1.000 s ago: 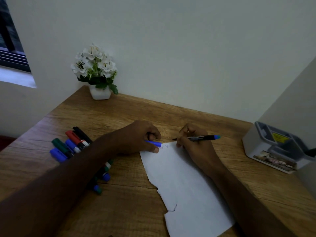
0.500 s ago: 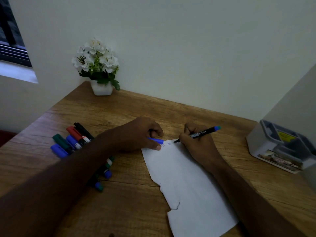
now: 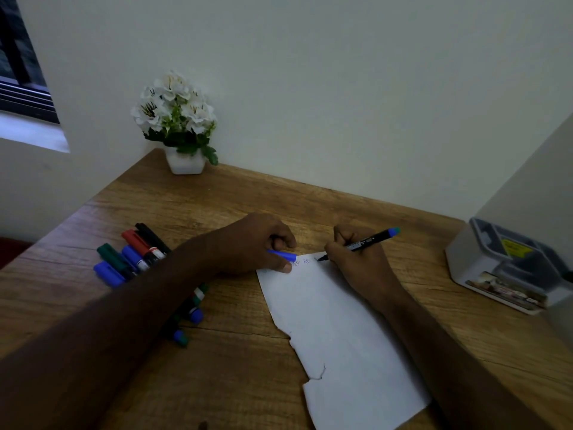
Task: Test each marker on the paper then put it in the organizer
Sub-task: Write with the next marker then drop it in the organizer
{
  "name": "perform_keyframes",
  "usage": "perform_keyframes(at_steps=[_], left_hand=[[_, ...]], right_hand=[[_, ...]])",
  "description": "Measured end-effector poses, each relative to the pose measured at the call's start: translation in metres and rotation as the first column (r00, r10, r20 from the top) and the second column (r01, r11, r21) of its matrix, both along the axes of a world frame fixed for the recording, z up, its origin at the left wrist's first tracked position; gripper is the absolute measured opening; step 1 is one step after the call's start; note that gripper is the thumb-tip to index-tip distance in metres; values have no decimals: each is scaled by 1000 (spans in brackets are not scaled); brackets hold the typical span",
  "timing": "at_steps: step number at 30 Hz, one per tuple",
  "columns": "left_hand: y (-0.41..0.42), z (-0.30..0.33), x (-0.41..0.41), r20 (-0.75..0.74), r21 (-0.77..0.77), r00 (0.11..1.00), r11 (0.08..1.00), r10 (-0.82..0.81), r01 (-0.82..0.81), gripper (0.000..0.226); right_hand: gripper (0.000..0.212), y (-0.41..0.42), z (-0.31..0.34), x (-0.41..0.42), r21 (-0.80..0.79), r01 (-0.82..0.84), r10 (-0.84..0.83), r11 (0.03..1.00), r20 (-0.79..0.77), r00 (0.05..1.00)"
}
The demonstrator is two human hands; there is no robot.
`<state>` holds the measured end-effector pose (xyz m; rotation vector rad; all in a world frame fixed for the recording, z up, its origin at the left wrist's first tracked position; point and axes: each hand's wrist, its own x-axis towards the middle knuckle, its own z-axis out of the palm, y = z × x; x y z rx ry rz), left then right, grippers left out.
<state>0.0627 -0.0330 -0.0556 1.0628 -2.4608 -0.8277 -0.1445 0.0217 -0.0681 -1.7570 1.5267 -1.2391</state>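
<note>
Markers [image 3: 130, 259] lie in a loose heap on the left of the wooden desk [image 3: 217, 206], with blue, green, red and black caps showing at the far end, and a few more ends poking out from under the forearm nearer the camera. Behind them, in the far corner against the wall, stands a small white pot of white flowers [image 3: 176, 125]. The left hand [image 3: 251, 243] rests on the desk at the top left corner of the paper [image 3: 341, 336], its fingers curled round a blue cap [image 3: 283, 256] that sticks out toward the sheet, the thumb pressing down on the paper's edge. The paper is a white sheet lying slantwise across the middle of the desk, torn along its left edge, with a few faint blue marks near its top. The right hand [image 3: 359, 262] rests on the top right part of the sheet, fingers clamped on a black pen-like marker [image 3: 362, 243] with a blue-green end; its tip touches the paper near the top edge, and the barrel leans up and to the right. At the right edge of the desk, well apart from the paper, sits a grey organizer [image 3: 465, 262] with several compartments.
</note>
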Motion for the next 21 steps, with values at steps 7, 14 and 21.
perform_keyframes(at_steps=[7,14,21], left_hand=[[1,1,1,8,-13,1000,1000,-6,6,44],[1,0,0,-11,-5,1000,1000,0,0,43],[-2,-2,1,10,-10,1000,1000,1,-1,46]], right_hand=[[25,1,1,-1,-21,5,-5,1000,5,1000],[27,1,0,0,-30,7,-7,1000,-1,1000],[28,-1,0,-1,5,28,-28,1000,-22,999]])
